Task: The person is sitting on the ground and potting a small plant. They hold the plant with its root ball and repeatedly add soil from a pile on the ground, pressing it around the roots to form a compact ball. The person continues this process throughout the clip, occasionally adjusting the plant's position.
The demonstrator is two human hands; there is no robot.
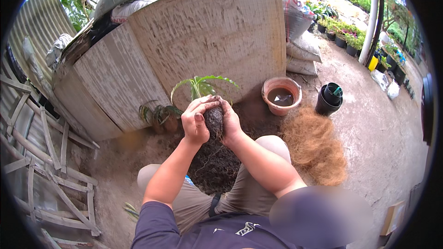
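Note:
Cupped around a dark, muddy root ball (214, 119) are my left hand (197, 119) and my right hand (230, 119), one on each side. Long green leaves of the plant (199, 86) arch out above my fingertips, and thin roots dangle from the underside of the ball. Wet soil clings to my fingers. Beneath my hands, a heap of dark soil (216, 169) lies on the ground between my knees. A second leafy plant (162, 114) stands just left of my left hand, near the boards; its base is hard to make out.
Wooden boards (214, 34) stand ahead. To the right are a terracotta-coloured pot (282, 109) of muddy water, nested black plastic pots (325, 105) and a pile of brown fibre (313, 145). Filled sacks (303, 53) lie behind. A wooden slat frame (48, 166) is at left.

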